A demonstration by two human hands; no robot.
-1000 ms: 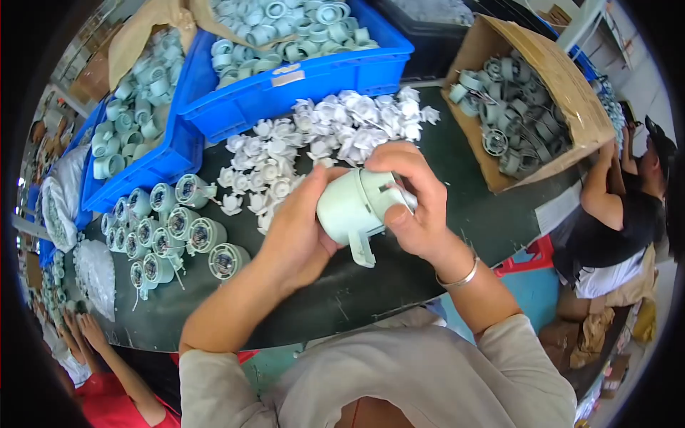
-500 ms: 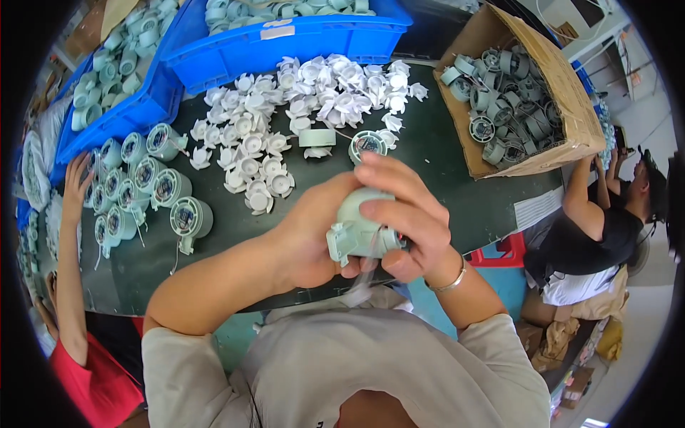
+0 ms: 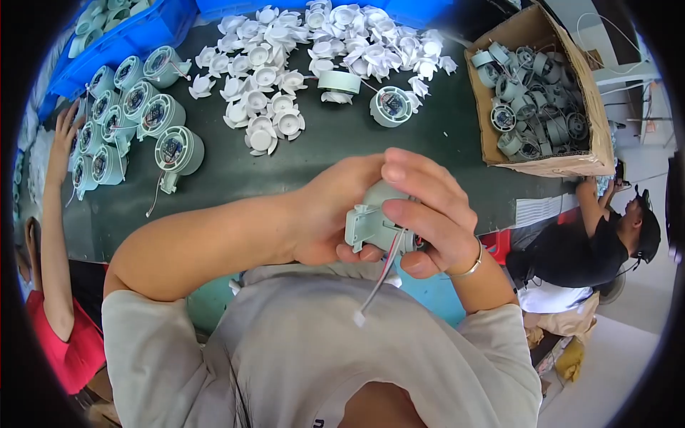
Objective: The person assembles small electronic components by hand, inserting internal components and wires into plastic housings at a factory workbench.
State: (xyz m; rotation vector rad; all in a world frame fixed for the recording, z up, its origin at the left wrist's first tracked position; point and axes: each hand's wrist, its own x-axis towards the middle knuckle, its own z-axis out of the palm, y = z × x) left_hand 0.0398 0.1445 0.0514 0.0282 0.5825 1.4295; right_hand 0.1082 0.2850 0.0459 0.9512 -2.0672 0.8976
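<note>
Both hands hold one pale green round fan housing (image 3: 376, 217) close to my chest, over the near edge of the dark green table (image 3: 342, 153). My left hand (image 3: 330, 210) cups it from the left. My right hand (image 3: 428, 214) wraps over its top and right side, a bracelet on that wrist. A thin wire with a white plug (image 3: 371, 289) hangs down from the housing. Another housing (image 3: 391, 105) and a pile of white fan impellers (image 3: 300, 57) lie on the table beyond.
Rows of finished green housings (image 3: 128, 121) stand at the table's left. Blue bins (image 3: 121, 43) sit at the back left, and a cardboard box of parts (image 3: 542, 93) at the right. One person's arm (image 3: 53, 214) reaches in at left; another person (image 3: 599, 235) sits at right.
Both hands brought the housing down from over the table toward my chest and turned it. The wire now dangles below. The view has tilted downward.
</note>
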